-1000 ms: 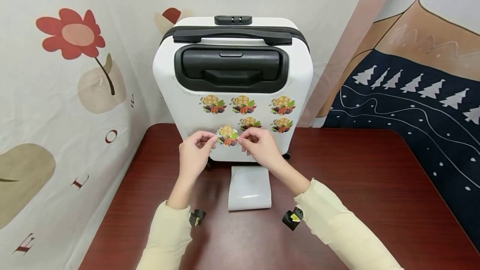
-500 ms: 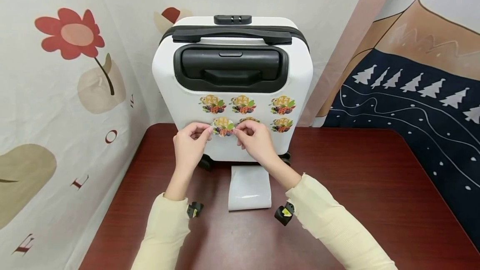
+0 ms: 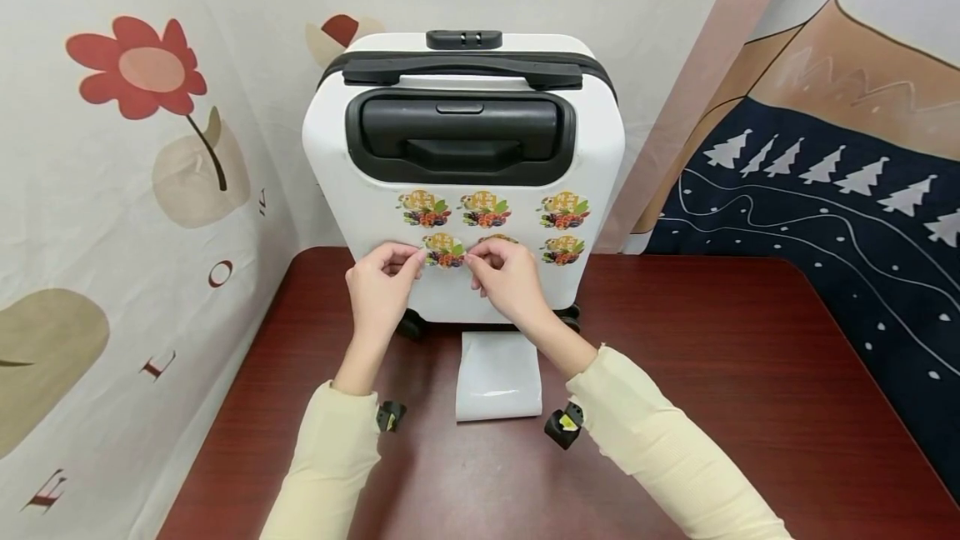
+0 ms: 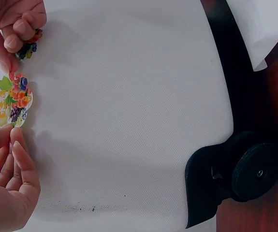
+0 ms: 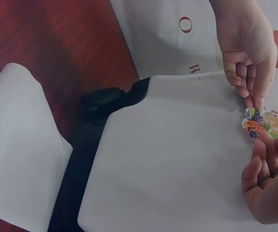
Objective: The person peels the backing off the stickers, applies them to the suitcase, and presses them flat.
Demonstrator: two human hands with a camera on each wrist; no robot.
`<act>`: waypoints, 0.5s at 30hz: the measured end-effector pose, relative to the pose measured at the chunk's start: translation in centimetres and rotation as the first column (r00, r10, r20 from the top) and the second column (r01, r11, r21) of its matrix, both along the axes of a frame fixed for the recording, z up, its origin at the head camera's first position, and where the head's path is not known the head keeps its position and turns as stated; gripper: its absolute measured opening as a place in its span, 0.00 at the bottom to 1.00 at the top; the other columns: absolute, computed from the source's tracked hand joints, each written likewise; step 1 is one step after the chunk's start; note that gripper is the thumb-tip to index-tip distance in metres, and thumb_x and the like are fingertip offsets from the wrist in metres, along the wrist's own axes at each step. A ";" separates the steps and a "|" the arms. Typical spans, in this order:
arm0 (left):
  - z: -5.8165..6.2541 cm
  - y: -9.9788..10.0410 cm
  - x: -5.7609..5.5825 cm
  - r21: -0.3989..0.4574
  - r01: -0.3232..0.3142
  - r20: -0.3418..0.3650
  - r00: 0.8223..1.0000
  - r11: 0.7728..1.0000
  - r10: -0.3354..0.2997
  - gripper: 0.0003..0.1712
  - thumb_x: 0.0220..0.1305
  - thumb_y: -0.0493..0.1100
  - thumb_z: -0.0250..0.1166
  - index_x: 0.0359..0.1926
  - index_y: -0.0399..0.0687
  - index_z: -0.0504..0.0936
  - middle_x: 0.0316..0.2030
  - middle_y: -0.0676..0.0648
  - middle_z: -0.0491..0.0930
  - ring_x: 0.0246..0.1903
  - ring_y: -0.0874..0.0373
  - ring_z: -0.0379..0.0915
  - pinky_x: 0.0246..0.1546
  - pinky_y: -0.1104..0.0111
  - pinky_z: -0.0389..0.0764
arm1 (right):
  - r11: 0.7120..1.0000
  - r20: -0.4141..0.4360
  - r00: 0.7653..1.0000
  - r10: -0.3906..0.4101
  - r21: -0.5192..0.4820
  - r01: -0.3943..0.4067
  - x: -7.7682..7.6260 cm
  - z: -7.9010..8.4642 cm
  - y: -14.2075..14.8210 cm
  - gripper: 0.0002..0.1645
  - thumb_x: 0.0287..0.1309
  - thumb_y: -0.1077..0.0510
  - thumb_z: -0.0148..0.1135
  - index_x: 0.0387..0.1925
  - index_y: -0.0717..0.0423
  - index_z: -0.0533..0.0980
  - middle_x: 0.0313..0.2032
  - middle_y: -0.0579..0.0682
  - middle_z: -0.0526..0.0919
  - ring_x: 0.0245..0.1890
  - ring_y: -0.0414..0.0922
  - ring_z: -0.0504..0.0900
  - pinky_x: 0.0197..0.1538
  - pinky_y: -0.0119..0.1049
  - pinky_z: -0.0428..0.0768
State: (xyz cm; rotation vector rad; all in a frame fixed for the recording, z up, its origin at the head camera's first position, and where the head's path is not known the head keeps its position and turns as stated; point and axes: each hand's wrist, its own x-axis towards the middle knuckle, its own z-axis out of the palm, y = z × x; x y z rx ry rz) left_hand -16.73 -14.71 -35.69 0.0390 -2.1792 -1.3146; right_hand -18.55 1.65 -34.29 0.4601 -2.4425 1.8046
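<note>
Between my two hands is a fruit-print sticker point(image 3: 444, 250), at the lower left of the sticker rows on a white suitcase point(image 3: 480, 294). My left hand point(image 3: 381, 286) pinches its left edge with thumb and forefinger. The opposite edge is pinched by my right hand point(image 3: 510, 282). In the left wrist view the sticker point(image 4: 14, 99) shows berries, leaves and yellow lettering; whether its back touches the shell I cannot tell. Three similar stickers form the row above, and one point(image 3: 562, 250) sits at the lower right. My right hand mostly covers another sticker point(image 3: 497, 237).
A white glossy sheet point(image 3: 498, 377), its near end curled, lies on the red-brown table point(image 3: 735, 373) before the suitcase. The suitcase stands on black wheels point(image 4: 257, 171). A printed cloth point(image 3: 135, 273) hangs at the left, and a dark tree-patterned one point(image 3: 810, 215) at the right.
Both hands have carried the sticker up and slightly left, from below the lower row to level with it. Over the last half second they have moved only slightly.
</note>
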 end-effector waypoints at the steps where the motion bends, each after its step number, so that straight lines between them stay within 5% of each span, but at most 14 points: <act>1: 0.0 0.0 0.0 -0.002 -0.004 -0.001 1.000 1.000 0.004 0.08 0.55 0.42 0.67 0.26 0.41 0.84 0.18 0.47 0.80 0.18 0.62 0.74 0.20 0.76 0.69 | 1.000 -0.001 1.000 -0.005 0.004 0.005 0.0 0.0 0.0 0.07 0.57 0.62 0.58 0.29 0.63 0.79 0.13 0.49 0.75 0.13 0.44 0.74 0.17 0.31 0.70; 15: 0.0 0.4 -0.1 -0.055 -0.059 -0.034 0.998 0.997 0.057 0.09 0.53 0.44 0.69 0.24 0.42 0.84 0.17 0.49 0.80 0.18 0.61 0.74 0.21 0.74 0.70 | 1.000 0.022 1.000 -0.008 -0.019 0.009 0.2 -0.2 0.0 0.07 0.58 0.63 0.57 0.33 0.64 0.79 0.13 0.49 0.75 0.13 0.42 0.73 0.18 0.31 0.71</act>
